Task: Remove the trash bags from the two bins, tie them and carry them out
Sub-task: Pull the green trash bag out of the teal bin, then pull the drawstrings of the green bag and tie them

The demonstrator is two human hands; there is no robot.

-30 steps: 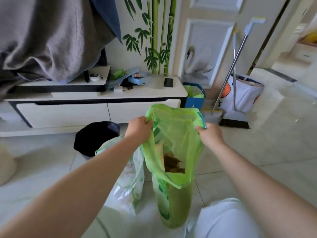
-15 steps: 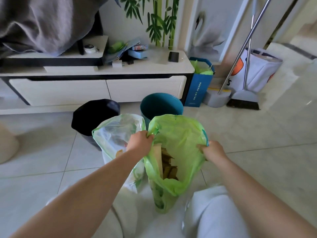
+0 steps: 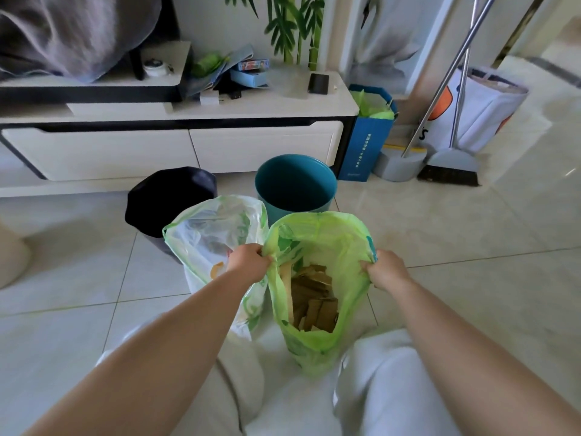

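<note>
A green trash bag (image 3: 317, 247) stands on the floor between my knees, its mouth held wide, with brown cardboard scraps (image 3: 314, 303) inside. My left hand (image 3: 248, 262) grips the bag's left rim and my right hand (image 3: 385, 270) grips its right rim. To its left a clear white-green trash bag (image 3: 210, 234) stands open on the floor, untied. Behind them sit a black bin (image 3: 166, 196) and a teal bin (image 3: 295, 184), both without bags.
A low white TV cabinet (image 3: 188, 143) runs along the wall behind the bins. A blue paper bag (image 3: 367, 136), a dustpan and broom (image 3: 449, 165) and a white tote (image 3: 481, 111) stand at the right. Tiled floor stretches right toward a doorway.
The green bag has come down from in front of me onto the floor, and the view has tilted downward. The teal bin is now in sight behind it. Both hands stay on the rim.
</note>
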